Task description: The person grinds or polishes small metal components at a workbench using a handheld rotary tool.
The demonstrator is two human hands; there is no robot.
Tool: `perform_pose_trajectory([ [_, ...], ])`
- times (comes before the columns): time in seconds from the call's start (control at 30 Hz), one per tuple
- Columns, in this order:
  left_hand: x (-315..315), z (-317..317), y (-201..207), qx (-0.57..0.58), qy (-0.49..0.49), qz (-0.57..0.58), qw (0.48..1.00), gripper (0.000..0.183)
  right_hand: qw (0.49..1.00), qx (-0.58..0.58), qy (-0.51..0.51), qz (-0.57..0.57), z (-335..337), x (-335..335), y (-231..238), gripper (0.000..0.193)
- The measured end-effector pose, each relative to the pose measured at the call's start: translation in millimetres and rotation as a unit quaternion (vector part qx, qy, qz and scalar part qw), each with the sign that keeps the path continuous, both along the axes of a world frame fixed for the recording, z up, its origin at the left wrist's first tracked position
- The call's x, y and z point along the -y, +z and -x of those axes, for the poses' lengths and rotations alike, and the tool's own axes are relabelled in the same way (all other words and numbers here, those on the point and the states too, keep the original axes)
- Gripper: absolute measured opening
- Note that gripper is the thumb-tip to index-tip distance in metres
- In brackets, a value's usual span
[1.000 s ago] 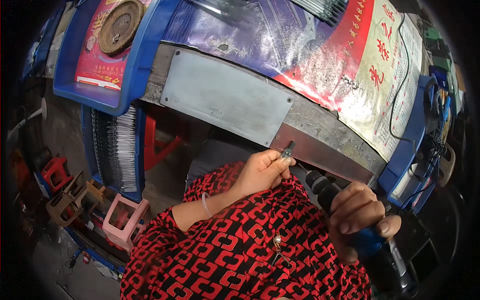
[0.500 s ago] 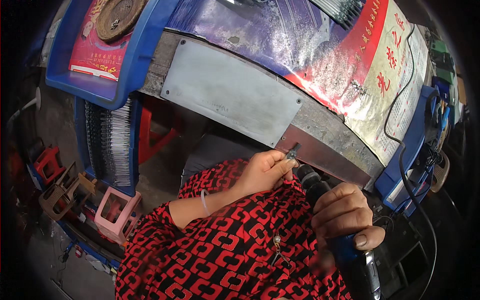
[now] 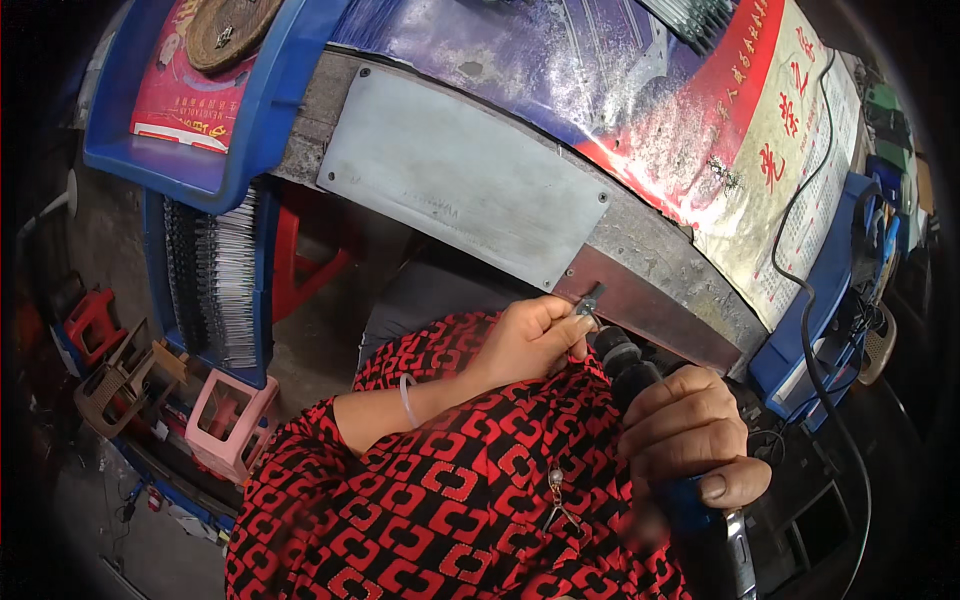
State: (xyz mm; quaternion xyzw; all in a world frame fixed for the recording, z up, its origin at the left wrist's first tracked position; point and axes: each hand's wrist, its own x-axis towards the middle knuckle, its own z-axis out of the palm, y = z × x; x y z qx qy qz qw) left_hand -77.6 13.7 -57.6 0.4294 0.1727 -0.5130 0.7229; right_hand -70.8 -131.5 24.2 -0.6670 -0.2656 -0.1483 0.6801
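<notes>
My left hand point(image 3: 530, 340) is closed, pinching a small dark metal piece point(image 3: 588, 302) between thumb and fingers just off the bench edge. My right hand point(image 3: 690, 435) wraps round a power drill point(image 3: 630, 370) with a black chuck and a blue body. The chuck points at the small piece, close to the left fingertips. Whether the bit touches the piece is too small to tell. Just beyond the left hand, a reddish-brown strip point(image 3: 650, 315) runs along the bench edge, beside a grey metal plate point(image 3: 460, 180) fastened with screws.
Printed sheets point(image 3: 520, 70) cover the bench top, with a bundle of metal rods point(image 3: 690, 22) at the back. A blue tray point(image 3: 190, 185) holds a woven basket point(image 3: 225, 35); below it stands a blue bin of rods point(image 3: 235, 285). A black cable point(image 3: 800, 280) hangs at right near another blue tray point(image 3: 800, 345).
The view has shifted slightly. Both hands keep nearly the same place and grip, and the drill still points at the small metal piece.
</notes>
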Motion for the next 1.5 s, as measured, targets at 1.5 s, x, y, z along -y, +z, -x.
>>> perform_pose_trajectory([
  [1.5,-0.2,-2.5,5.1,0.043,-0.011,-0.033,0.998,0.02,0.999,-0.012,-0.029,0.009,1.6,0.1,1.8,0.053],
])
